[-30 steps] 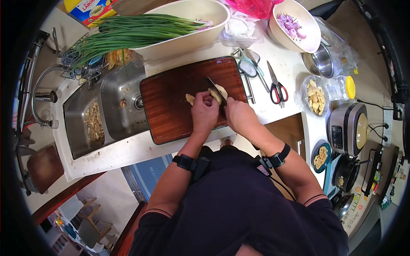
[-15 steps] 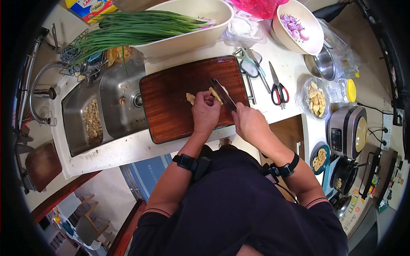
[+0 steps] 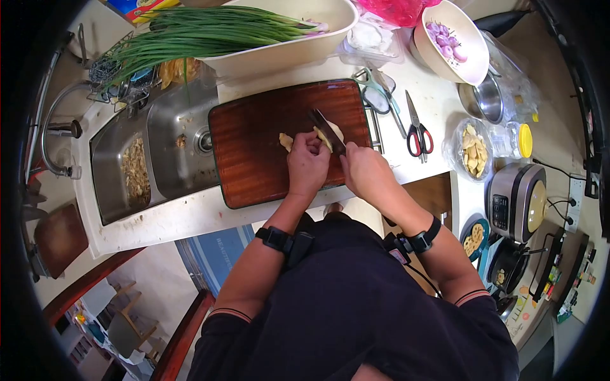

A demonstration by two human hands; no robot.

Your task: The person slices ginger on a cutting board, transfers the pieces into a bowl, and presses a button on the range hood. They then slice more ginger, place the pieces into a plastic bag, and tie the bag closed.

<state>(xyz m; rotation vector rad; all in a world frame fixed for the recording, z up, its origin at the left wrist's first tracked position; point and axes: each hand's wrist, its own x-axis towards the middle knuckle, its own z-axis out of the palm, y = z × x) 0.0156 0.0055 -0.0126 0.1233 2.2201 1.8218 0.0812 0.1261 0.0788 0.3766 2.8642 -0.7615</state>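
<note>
My left hand (image 3: 308,166) has its fingers curled on a pale yellow piece of ginger (image 3: 322,138), holding it down on the dark brown cutting board (image 3: 254,168). In my right hand (image 3: 367,171) is the handle of a knife (image 3: 327,129). Its dark blade lies against the ginger, just right of my left fingertips. A pale cut piece (image 3: 337,131) shows on the far side of the blade. Another bit of ginger (image 3: 286,141) rests on the board left of my left hand. My fingers partly cover the held piece.
Left of the board is a double sink (image 3: 181,159) with peelings. Behind stands a long tub (image 3: 279,47) of green onions. To the right lie scissors (image 3: 416,127), a bowl (image 3: 470,60) of shallots, a container of ginger pieces (image 3: 474,152) and a cooker (image 3: 516,200).
The view has shifted slightly. The knife has moved a little on the ginger, and more of the pale piece beyond the blade shows. Both hands keep their grip.
</note>
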